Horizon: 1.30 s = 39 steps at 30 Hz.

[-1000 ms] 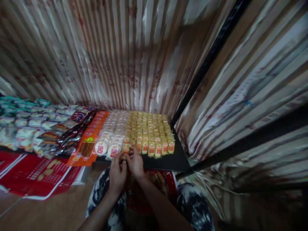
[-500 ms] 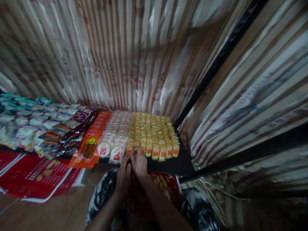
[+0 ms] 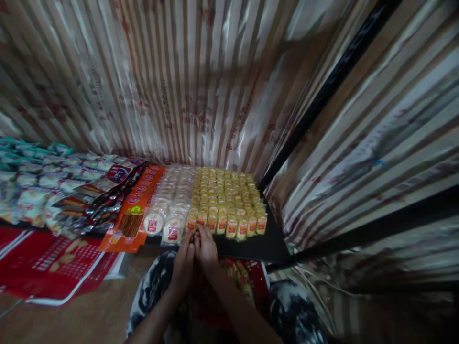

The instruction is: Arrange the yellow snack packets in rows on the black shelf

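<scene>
Striped sheeting [image 3: 201, 71] is hanging far; left hand [image 3: 183, 259] and right hand [image 3: 207, 246] are easing nearer, uncovering a yellow pack [image 3: 202, 217] (fingers' grip: cannot tell).

The left hand [image 3: 184, 260] and the right hand [image 3: 206, 247] are bare, as are the slender forearms [image 3: 234, 303] down to the lower edge of the view. The legs wear trousers [image 3: 153, 279] in a blotchy pattern of near-black and white, the patches running into each other like marbling or tie-dye. The cloth rounds smoothly over both knees; dim light turns its white greyish, and finer details are too blurred to tell.
</scene>
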Each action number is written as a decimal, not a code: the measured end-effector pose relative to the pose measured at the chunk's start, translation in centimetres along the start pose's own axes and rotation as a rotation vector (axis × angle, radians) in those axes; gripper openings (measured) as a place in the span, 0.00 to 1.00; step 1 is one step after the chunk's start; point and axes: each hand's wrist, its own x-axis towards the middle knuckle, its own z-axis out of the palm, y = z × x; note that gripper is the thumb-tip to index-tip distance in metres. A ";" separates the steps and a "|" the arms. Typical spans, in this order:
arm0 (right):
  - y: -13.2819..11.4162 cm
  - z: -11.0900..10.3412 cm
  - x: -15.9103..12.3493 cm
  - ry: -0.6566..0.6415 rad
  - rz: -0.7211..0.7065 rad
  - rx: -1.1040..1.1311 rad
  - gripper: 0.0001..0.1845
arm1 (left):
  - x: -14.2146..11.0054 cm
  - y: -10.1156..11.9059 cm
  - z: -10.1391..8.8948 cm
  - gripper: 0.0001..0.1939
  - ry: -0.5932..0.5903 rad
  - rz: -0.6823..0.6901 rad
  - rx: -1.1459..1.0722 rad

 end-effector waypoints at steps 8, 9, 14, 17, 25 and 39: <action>1.7 -0.1 -0.7 0.045 -0.070 0.000 0.24 | 0.8 -0.4 0.7 0.25 0.044 0.141 0.232; 1.7 -0.1 -0.7 0.048 -0.059 -0.011 0.25 | 0.9 -0.6 0.8 0.25 0.052 0.155 0.255; 2.1 -0.1 -0.5 -0.006 -0.004 -0.053 0.26 | 1.0 -0.1 1.0 0.25 0.030 0.238 0.364; 1.9 -0.2 -0.5 -0.035 0.034 -0.045 0.26 | 1.1 0.9 1.1 0.25 0.025 0.200 0.372; 1.6 -0.4 -0.6 -0.057 0.081 -0.006 0.26 | 1.5 1.5 1.1 0.26 0.024 0.128 0.336; 1.8 -3.5 -6.1 -0.131 0.060 0.225 0.17 | -2.4 0.8 1.3 0.16 0.084 0.143 0.370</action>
